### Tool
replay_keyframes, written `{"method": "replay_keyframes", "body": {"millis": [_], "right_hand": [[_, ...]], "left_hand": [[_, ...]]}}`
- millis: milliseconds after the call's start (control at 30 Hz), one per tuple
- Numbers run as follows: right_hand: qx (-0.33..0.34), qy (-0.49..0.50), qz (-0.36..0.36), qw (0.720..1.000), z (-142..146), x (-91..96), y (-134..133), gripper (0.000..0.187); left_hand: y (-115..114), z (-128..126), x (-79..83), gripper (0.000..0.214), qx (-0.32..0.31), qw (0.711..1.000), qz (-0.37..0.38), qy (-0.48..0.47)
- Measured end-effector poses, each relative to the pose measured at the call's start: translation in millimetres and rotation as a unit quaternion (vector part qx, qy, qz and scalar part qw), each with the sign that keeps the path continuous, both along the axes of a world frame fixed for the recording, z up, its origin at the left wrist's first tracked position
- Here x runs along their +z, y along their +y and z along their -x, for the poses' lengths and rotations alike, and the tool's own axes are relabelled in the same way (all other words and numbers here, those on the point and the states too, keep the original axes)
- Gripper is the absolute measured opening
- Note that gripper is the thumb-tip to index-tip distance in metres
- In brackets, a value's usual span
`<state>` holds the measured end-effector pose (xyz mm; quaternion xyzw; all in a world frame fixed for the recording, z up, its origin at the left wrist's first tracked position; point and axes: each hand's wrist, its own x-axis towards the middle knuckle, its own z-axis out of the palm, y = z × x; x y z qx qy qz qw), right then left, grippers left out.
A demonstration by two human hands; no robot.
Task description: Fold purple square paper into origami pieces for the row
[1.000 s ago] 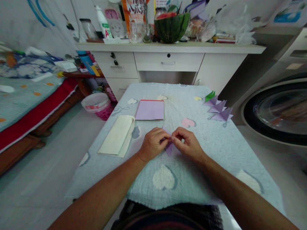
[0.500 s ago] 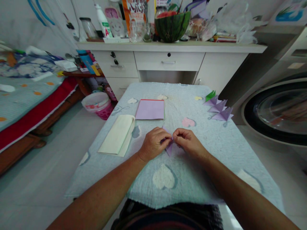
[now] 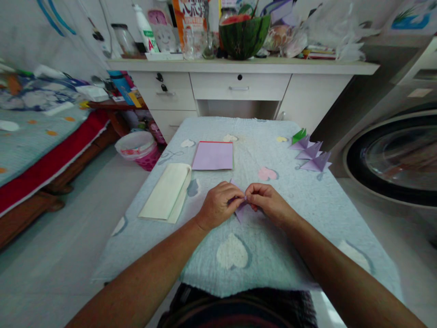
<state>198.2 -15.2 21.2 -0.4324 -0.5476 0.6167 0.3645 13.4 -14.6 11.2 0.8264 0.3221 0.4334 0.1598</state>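
Note:
Between my two hands is a piece of folded purple paper [image 3: 240, 213], with pointed ends showing above and below the fingers. My left hand [image 3: 221, 203] is closed on it, thumb and forefinger pinching near its middle. My right hand [image 3: 266, 200] pinches the paper's right tip, fingertips almost against those of the left. Fingers cover most of the folds. Beyond my left hand lies a stack of square paper [image 3: 212, 156], purple on top with red and green edges. Several folded paper pieces [image 3: 314, 160], purple with a green one [image 3: 299, 135], stand at the table's far right.
A folded cream cloth or paper [image 3: 166, 191] lies left on the heart-patterned tablecloth [image 3: 205, 269]. Behind the table is a white cabinet [image 3: 239, 86] bearing a cut watermelon [image 3: 244, 38], jars and bags. A washing machine [image 3: 392, 150] stands right; a pink bin [image 3: 138, 148] stands left on the floor.
Both hands keep their pinch on the purple paper in nearly the same place. Its lower point has shifted slightly left. The whole view has moved very slightly.

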Motion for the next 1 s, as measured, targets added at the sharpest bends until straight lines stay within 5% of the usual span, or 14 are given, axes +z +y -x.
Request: {"method": "replay_keyframes", "body": {"millis": [1000], "right_hand": [[0.012, -0.018, -0.017, 1.0, -4.1, 4.4, 1.1, 0.023]], "left_hand": [[1.0, 0.4, 1.0, 0.005, -0.003, 0.999, -0.028, 0.016]]}}
